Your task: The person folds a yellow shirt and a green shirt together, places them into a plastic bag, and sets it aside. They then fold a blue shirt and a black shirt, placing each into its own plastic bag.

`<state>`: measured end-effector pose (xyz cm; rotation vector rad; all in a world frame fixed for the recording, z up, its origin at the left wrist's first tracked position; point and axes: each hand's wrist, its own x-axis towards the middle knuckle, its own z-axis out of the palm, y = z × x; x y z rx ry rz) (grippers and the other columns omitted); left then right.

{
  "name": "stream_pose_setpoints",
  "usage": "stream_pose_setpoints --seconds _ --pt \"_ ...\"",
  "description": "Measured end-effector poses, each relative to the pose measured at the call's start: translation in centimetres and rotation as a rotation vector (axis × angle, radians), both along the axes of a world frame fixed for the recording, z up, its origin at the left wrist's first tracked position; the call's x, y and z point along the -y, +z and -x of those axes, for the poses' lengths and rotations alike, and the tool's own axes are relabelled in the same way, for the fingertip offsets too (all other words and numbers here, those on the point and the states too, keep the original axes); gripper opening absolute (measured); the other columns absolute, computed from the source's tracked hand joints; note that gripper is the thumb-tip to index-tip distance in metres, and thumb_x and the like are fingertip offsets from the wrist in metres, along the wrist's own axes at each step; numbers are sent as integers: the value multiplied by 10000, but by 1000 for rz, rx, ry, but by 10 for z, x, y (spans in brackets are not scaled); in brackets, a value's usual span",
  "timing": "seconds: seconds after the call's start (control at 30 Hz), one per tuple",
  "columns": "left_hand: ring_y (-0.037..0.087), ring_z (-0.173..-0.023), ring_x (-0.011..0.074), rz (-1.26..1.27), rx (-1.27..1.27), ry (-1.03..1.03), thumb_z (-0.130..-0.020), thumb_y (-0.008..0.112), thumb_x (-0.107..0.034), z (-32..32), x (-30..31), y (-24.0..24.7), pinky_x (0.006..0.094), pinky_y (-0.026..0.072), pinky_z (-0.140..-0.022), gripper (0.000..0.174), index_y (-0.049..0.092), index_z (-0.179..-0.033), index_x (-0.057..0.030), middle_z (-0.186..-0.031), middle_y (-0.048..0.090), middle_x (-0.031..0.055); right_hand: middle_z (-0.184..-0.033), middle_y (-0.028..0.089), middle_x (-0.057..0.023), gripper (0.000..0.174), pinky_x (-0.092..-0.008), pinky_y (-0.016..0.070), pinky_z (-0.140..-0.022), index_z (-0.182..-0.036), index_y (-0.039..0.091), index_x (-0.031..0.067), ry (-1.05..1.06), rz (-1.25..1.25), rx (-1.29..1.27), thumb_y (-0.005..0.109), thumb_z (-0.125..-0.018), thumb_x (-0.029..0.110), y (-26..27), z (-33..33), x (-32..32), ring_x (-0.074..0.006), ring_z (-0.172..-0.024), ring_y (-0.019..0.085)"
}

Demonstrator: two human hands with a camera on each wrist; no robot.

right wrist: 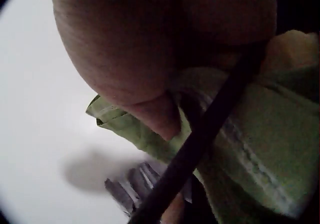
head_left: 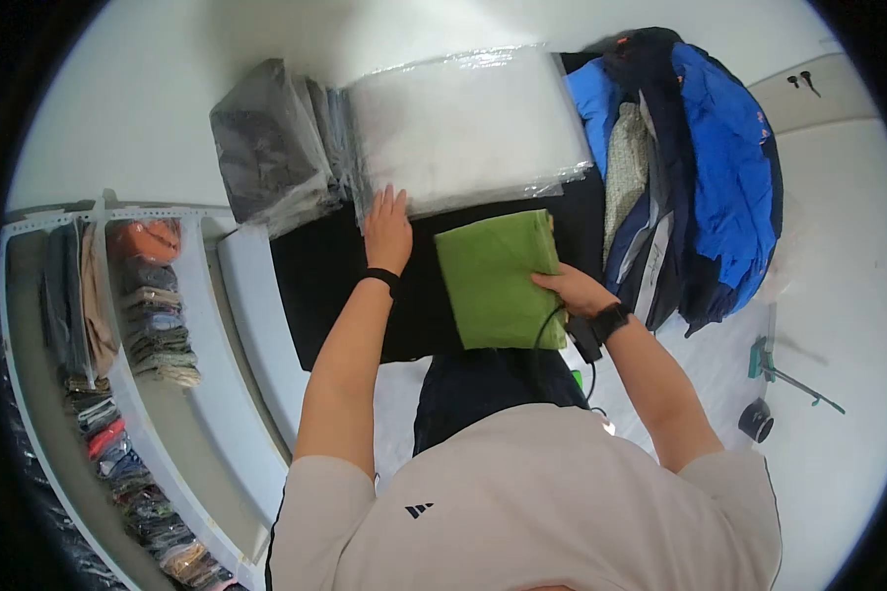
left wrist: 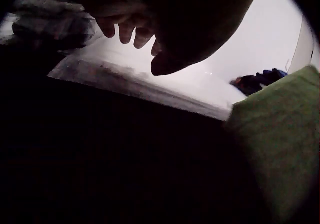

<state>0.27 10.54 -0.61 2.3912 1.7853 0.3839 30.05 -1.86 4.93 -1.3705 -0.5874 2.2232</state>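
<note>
Right hand (head_left: 576, 290) pinched green cloth (head_left: 493, 281); bulk lay left of grip, long axis fore-aft. Left hand (head_left: 388, 238) was straight-fingered.

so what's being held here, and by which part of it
The folded green cloth, by its right edge, in the right hand. The left hand appears to hold nothing.

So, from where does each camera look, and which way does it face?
Head: worn on the head, facing forward and down at green cloth and clear plastic; both arms show.
Left wrist: worn there, facing left fingers by clear plastic.
Right wrist: worn there, facing right fingers gripping green cloth.
Shared: both wrist views show green cloth.
</note>
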Motion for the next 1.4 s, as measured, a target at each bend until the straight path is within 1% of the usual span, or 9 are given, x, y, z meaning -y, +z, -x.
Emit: stream_pose_setpoints --seconds 0.4,0.5,0.67,0.77,0.83,0.87,1.0,1.07,1.4 --pt "572 -929 228 -78 -312 -184 -805 520 -100 -4 1 -16 359 453 -785 185 598 -967 -56 -1007 592 91 -1241 506 -120 391 -369 416 -947 -1271 404 -11 -986 -326 302 498 -921 135 74 -108 53 -244 -1108 512" --pt "622 -809 238 91 -362 -128 -801 516 -113 -13 9 2 357 504 -655 134 629 -745 -66 -836 636 89 -1251 493 -131 391 -393 424 -944 -1276 384 -7 -1039 -310 271 485 -923 125 86 -112 64 -265 -1106 515" --pt "657 -647 298 179 -174 -236 -778 516 -92 -66 35 22 413 524 -570 161 650 -693 -65 -690 647 154 -1259 492 -131 399 -397 416 -951 -1287 385 -2 -1048 -324 265 481 -922 126 107 -110 71 -267 -1111 512" --pt "643 -695 321 323 -113 -256 -825 511 -153 -111 50 44 400 517 -633 189 649 -804 -26 -736 650 155 -1247 506 -123 390 -392 416 -950 -1279 407 1 -1059 -365 247 486 -919 131 117 -114 71 -260 -1106 516" --pt "622 -857 328 732 679 -356 -861 514 -192 -130 57 56 400 494 -768 230 647 -939 -21 -867 646 180 -1238 516 -115 385 -395 419 -945 -1273 421 9 -1058 -388 204 493 -916 136 123 -118 75 -256 -1098 522" --pt "622 -857 328 738 684 -368 -861 514 -192 -133 60 53 400 494 -768 230 647 -939 -21 -867 646 180 -1238 516 -115 385 -395 419 -945 -1273 421 9 -1067 -389 215 493 -916 136 126 -120 78 -256 -1098 522" --pt "479 -1151 313 515 446 -397 -865 538 -229 -105 55 5 398 401 -931 338 563 -1156 -59 -1260 493 180 -1239 514 -113 398 -407 430 -934 -1282 413 22 -1054 -328 175 500 -915 149 132 -127 89 -265 -1098 523" --pt "346 -1276 304 237 -84 -445 -858 560 -255 -78 65 -7 437 345 -990 477 445 -1302 -124 -1414 326 146 -1242 511 -114 404 -410 429 -936 -1285 408 18 -1048 -351 192 500 -913 148 130 -126 94 -265 -1102 521" --pt "210 -1343 346 271 -143 -334 -817 618 -291 -71 122 7 493 282 -1030 573 396 -1337 -199 -1457 211 174 -1237 516 -119 395 -402 429 -938 -1280 411 1 -981 -281 205 492 -914 126 114 -119 100 -262 -1097 526"
